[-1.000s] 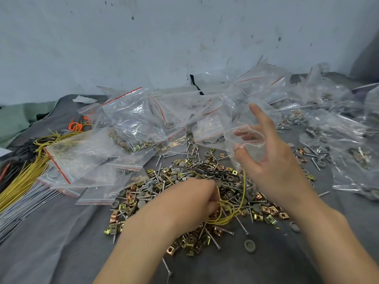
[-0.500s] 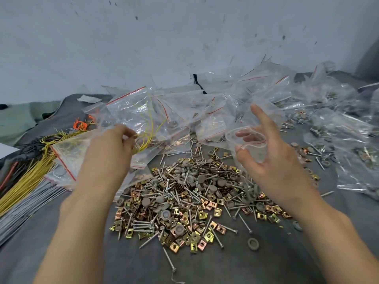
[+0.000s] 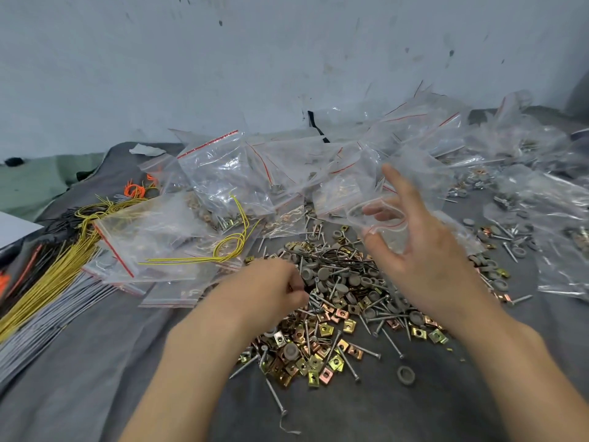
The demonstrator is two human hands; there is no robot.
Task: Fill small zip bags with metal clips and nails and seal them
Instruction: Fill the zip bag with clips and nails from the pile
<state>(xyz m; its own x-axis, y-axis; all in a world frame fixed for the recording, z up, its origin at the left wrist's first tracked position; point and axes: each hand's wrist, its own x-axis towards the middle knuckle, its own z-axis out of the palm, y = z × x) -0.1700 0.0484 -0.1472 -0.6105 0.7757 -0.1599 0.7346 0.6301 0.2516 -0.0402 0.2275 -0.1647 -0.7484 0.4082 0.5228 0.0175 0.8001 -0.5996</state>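
Low in the middle of the frame lies the heap of clips and nails: hard, sharp little pieces, the nails' long axes pointing every way. The left hand digs into it with curled fingers; what it has caught I cannot tell. Just beyond, the right hand pinches the small zip bag by its rim, mouth spread towards the viewer; limp, slippery film, best gripped at the zip strip. Filled bags crowd the back.
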